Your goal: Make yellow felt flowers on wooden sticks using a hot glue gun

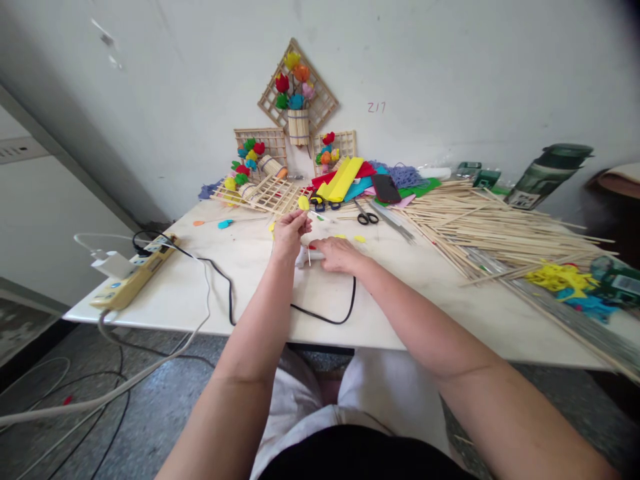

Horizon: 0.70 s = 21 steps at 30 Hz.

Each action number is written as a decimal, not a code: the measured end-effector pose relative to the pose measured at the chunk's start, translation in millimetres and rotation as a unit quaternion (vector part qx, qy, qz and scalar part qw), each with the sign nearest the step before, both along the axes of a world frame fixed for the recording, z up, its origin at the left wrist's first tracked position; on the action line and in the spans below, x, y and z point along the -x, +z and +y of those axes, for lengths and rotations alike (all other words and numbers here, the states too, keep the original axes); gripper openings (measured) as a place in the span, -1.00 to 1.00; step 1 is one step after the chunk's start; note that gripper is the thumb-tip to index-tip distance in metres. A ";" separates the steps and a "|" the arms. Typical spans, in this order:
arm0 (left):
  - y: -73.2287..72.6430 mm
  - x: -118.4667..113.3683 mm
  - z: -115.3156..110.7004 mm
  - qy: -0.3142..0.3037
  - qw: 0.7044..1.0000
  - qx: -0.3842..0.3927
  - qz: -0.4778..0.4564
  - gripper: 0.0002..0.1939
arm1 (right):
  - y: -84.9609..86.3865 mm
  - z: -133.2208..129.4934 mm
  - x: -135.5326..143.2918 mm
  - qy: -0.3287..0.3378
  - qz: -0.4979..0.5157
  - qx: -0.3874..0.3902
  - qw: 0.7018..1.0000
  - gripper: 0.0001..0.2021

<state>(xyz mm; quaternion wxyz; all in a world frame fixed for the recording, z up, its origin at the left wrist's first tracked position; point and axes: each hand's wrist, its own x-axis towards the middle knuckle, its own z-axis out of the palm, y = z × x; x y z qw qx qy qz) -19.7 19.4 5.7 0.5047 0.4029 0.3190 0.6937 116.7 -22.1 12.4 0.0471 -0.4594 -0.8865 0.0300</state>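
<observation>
My left hand (292, 233) is closed in a pinch on a thin stem with a yellow paper petal (303, 202) at its top. The stem's lower end seems to hang below the fingers, in front of a white glue gun (301, 258) with a black cord. My right hand (340, 255) is closed around the glue gun, low over the table; its fingers partly hide it. Small yellow petals (360, 239) lie just beyond my right hand. A blue petal piece (225, 224) and an orange one (199, 223) on stems lie to the left.
Lattice frames with paper flowers (299, 120) stand against the wall. Scissors (367, 218), yellow crepe paper (341, 180) and a phone (386, 189) lie behind. Wooden sticks (480, 220) and a bottle (550, 175) are right; a power strip (135, 277) with cables is left.
</observation>
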 end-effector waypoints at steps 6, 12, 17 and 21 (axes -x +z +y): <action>1.8 1.5 0.6 0.019 1.000 0.003 -0.018 -0.72 | -3.4 9.0 -5.1 -0.044 -0.007 -0.040 0.998 -0.63; 1.3 2.4 2.2 0.023 1.000 0.006 -0.010 -0.75 | -0.9 21.5 -28.2 -0.152 0.037 -0.066 0.985 -0.61; 0.0 1.4 1.8 0.011 1.000 0.014 0.004 -0.72 | -1.8 35.4 -46.3 -0.279 0.250 -0.097 0.922 -0.51; -2.1 -0.5 1.6 -0.014 1.000 0.011 0.023 -0.69 | -3.7 45.1 -49.3 -0.246 0.518 -0.066 0.816 -0.64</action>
